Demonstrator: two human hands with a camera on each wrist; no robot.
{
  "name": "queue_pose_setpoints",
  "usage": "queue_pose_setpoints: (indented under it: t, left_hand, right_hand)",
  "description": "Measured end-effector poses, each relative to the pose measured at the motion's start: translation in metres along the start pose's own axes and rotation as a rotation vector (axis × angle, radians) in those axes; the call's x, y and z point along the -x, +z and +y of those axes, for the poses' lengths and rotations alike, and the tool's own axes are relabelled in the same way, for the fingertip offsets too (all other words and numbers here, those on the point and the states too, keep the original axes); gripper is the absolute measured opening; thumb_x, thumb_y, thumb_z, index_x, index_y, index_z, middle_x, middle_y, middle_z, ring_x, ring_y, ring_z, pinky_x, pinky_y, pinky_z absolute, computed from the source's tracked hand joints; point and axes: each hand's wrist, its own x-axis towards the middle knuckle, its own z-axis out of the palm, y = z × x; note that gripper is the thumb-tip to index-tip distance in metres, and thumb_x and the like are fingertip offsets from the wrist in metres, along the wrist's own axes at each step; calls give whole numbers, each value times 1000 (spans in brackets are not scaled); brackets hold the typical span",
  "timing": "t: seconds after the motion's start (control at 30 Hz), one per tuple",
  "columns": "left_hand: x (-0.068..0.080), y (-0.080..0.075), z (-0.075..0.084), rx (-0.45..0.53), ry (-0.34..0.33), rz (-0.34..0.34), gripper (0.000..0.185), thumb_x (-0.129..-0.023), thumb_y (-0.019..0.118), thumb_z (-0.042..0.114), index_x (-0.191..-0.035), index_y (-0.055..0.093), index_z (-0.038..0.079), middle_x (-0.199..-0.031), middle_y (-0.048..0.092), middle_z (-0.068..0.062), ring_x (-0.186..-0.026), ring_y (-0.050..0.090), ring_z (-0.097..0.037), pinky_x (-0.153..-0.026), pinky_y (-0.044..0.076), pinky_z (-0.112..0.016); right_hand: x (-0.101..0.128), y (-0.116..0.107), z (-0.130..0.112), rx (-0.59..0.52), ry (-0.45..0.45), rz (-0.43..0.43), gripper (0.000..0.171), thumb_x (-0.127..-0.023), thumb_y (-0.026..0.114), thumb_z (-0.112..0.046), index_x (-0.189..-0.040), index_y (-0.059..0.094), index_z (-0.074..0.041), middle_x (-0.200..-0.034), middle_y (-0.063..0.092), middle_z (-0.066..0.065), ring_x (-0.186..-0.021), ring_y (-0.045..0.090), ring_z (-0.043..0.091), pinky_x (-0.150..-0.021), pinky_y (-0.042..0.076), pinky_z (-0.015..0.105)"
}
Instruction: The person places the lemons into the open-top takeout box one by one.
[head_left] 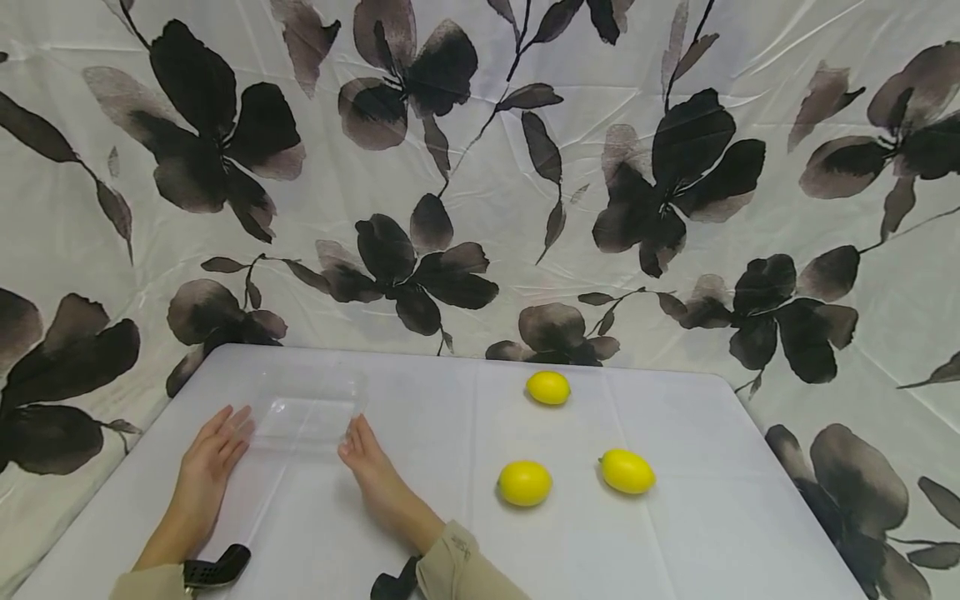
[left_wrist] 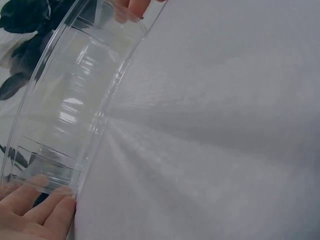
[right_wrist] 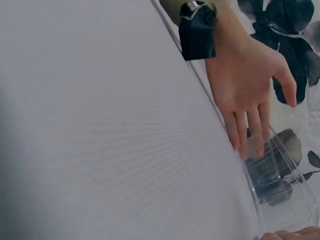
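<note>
A clear plastic container [head_left: 309,402] stands at the left of the table, between both hands. My left hand [head_left: 212,454] lies along its left end with straight fingers, palm facing inward. At the opposite end my right hand [head_left: 371,462] rests its extended fingertips on the container's near right corner. The left wrist view shows the container's clear, ridged wall [left_wrist: 75,110] with fingers at both ends. In the right wrist view, the straight fingers of the left hand [right_wrist: 245,85] overlap the container's end, while only part of the right hand [right_wrist: 295,234] shows at the bottom edge.
Three yellow lemons lie right of the hands: one lemon [head_left: 548,388] near the back edge, another lemon [head_left: 524,483] closer in, and a third lemon [head_left: 627,472] farther right. The white table [head_left: 712,517] ends at a floral cloth [head_left: 540,208] hanging behind it.
</note>
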Motion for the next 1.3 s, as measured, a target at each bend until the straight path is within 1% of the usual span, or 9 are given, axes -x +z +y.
queue_pose_setpoints:
  t: [0.13,0.37,0.5,0.67,0.77,0.9,1.03,1.17,1.3]
  left_hand:
    - [1,6,2,-7,-48,27,71,-108,30,42,-158,-10,11,-167,-1,-9,-152,7,-24,-119,11,-23]
    - [-4,23,7,9,-111,138,74,-107,42,36,-159,-3,10,-166,7,-11,-151,12,-18,-120,13,-26]
    - [-4,30,8,-25,-151,159,75,-106,43,39,-160,-1,10,-166,3,-10,-151,12,-21,-121,13,-30]
    - [-2,37,9,-113,-155,178,71,-106,40,42,-160,8,8,-166,-3,-8,-151,12,-23,-120,15,-30]
    - [-1,42,11,-149,-147,188,70,-106,39,41,-160,10,8,-166,5,-11,-149,17,-23,-119,18,-26]
    - [-2,48,13,-212,-152,182,71,-105,39,44,-160,10,9,-164,17,-14,-146,24,-23,-116,24,-22]
    - [-2,50,13,-271,-155,148,72,-105,39,47,-160,9,11,-163,20,-13,-147,24,-27,-110,29,-15]
    - [-4,51,11,-228,-120,89,68,-107,41,35,-160,7,9,-163,21,-13,-149,22,-26,-105,30,-10]
    - [-6,54,9,-148,-88,32,66,-107,43,25,-159,6,6,-163,20,-16,-149,23,-21,-105,31,-10]
  right_hand:
    - [10,-2,-5,66,60,-47,79,-105,45,-28,-156,-8,0,-165,-1,18,-151,4,30,-121,8,43]
    - [29,0,-18,214,137,-140,92,-103,48,-40,-154,-17,0,-164,-7,20,-151,1,29,-121,9,40]
    - [42,3,-23,229,170,-168,96,-102,48,-43,-153,-20,-1,-163,-9,21,-151,-1,30,-121,9,41]
    - [58,10,-25,244,183,-203,98,-101,49,-45,-153,-23,-3,-162,-11,24,-151,-1,33,-121,9,44]
    - [68,14,-25,233,195,-213,98,-101,49,-43,-152,-23,-3,-162,-10,27,-151,2,35,-120,12,47]
    - [79,18,-23,221,208,-234,98,-101,48,-42,-151,-26,-3,-161,-11,28,-151,3,36,-120,14,49]
    - [88,22,-24,190,210,-246,98,-102,49,-39,-150,-29,-3,-160,-12,31,-150,2,38,-119,14,51]
    - [95,24,-27,141,202,-243,98,-103,49,-36,-149,-30,-2,-159,-12,32,-150,2,40,-119,13,51]
    - [101,24,-29,81,196,-245,95,-103,48,-32,-149,-28,0,-159,-10,33,-150,2,40,-119,13,51]
